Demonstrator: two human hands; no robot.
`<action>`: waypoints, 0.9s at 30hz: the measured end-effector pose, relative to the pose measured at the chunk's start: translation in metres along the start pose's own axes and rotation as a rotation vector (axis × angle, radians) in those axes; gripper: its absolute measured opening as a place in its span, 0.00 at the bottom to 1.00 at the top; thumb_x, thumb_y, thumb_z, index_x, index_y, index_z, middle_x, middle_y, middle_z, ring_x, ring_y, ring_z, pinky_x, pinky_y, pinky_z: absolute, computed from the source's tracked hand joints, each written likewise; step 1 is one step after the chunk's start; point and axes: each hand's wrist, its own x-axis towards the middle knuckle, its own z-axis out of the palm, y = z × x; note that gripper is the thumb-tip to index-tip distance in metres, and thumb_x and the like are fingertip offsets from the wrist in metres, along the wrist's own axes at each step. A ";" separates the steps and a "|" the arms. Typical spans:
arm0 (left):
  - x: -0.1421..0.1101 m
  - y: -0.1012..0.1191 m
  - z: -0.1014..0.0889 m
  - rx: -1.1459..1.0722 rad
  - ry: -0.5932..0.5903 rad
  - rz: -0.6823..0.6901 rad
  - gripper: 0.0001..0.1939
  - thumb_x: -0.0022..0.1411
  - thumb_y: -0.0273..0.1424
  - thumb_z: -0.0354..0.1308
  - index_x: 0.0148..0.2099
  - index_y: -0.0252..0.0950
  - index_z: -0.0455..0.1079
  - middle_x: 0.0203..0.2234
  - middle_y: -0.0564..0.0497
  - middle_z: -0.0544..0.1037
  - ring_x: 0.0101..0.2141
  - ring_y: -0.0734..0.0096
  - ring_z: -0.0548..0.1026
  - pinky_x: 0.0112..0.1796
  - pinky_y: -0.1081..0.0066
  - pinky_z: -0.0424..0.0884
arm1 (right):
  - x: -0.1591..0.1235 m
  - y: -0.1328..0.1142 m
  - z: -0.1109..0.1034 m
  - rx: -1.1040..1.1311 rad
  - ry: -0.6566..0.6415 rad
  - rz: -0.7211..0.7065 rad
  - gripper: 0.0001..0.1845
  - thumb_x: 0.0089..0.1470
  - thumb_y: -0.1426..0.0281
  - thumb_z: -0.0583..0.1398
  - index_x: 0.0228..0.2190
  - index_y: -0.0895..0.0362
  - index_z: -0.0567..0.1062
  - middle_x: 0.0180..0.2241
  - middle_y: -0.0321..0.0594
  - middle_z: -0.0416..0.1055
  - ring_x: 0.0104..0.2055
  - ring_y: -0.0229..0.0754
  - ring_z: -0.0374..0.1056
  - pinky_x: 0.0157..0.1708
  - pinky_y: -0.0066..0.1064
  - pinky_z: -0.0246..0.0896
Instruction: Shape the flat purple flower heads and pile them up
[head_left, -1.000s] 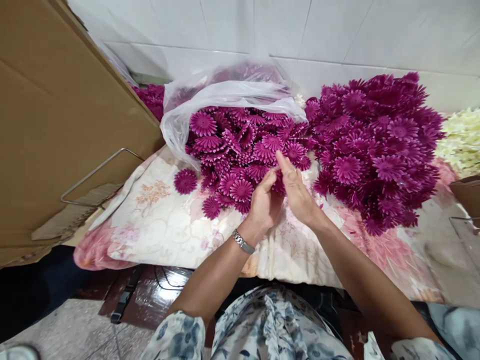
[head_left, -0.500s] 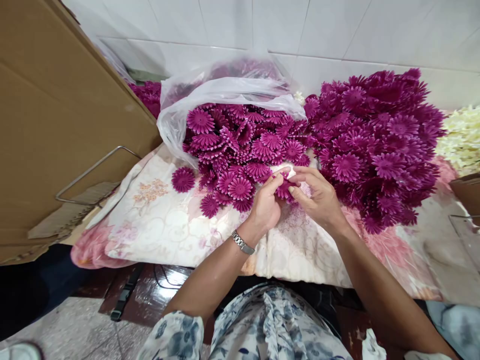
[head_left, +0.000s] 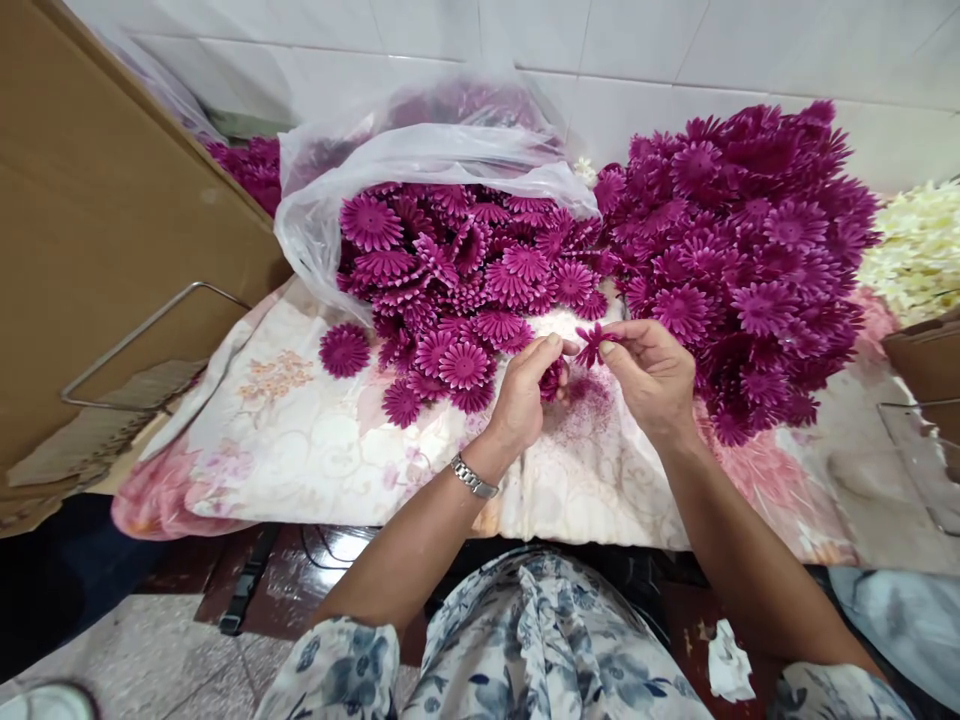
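Between the thumb and fingers of my right hand (head_left: 654, 380) is a small purple artificial flower piece (head_left: 592, 345) with narrow petals. My left hand (head_left: 527, 390), with a metal watch at the wrist, is closed around another purple flower (head_left: 551, 380), partly hidden by the palm and fingers. Both hands are close together over the floral cloth (head_left: 607, 480). Just beyond my left hand, a heap of purple flower heads (head_left: 461, 365) spills from a clear plastic bag (head_left: 315, 225). One loose flower head (head_left: 344, 350) lies to the left of the heap.
To the right stands a tall pile of purple flowers (head_left: 750, 270), with pale yellow flowers (head_left: 919, 255) past it. A large cardboard box (head_left: 127, 210) with a bent wire (head_left: 142, 340) borders the left side. White tiles (head_left: 637, 40) line the back.
My hands have moved apart. The small flower piece is now in my right hand, away from the flower in my left. The view has shifted slightly.
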 end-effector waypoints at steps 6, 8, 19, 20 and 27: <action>-0.003 0.000 0.002 0.205 0.034 0.079 0.07 0.46 0.30 0.64 0.30 0.35 0.70 0.18 0.58 0.67 0.18 0.83 0.61 0.20 0.77 0.56 | -0.004 -0.002 -0.001 0.155 -0.074 0.119 0.04 0.49 0.70 0.62 0.30 0.56 0.73 0.26 0.31 0.71 0.27 0.30 0.65 0.29 0.25 0.61; -0.002 -0.001 0.001 0.252 0.057 0.100 0.05 0.46 0.28 0.62 0.27 0.35 0.69 0.17 0.58 0.66 0.17 0.83 0.60 0.20 0.77 0.56 | -0.005 -0.004 0.000 0.174 -0.100 0.111 0.05 0.50 0.70 0.62 0.33 0.56 0.73 0.29 0.32 0.72 0.29 0.31 0.66 0.31 0.26 0.62; -0.003 0.002 0.002 0.602 0.086 0.369 0.04 0.52 0.27 0.57 0.26 0.35 0.70 0.19 0.57 0.70 0.23 0.79 0.64 0.26 0.76 0.61 | -0.007 0.004 -0.002 0.340 -0.220 0.305 0.15 0.40 0.61 0.69 0.30 0.55 0.74 0.27 0.31 0.70 0.28 0.30 0.63 0.29 0.24 0.60; -0.005 0.004 0.004 0.635 0.084 0.385 0.04 0.52 0.26 0.57 0.26 0.35 0.70 0.19 0.56 0.70 0.23 0.79 0.65 0.27 0.76 0.62 | -0.008 0.005 -0.003 0.315 -0.207 0.285 0.13 0.41 0.62 0.68 0.29 0.55 0.75 0.26 0.30 0.69 0.27 0.30 0.62 0.28 0.24 0.59; -0.008 0.005 0.003 0.547 0.036 0.296 0.03 0.52 0.28 0.58 0.26 0.36 0.70 0.17 0.58 0.68 0.20 0.80 0.63 0.24 0.76 0.60 | -0.011 0.008 -0.005 0.318 -0.194 0.225 0.13 0.43 0.61 0.67 0.29 0.55 0.74 0.25 0.30 0.68 0.26 0.30 0.61 0.27 0.24 0.58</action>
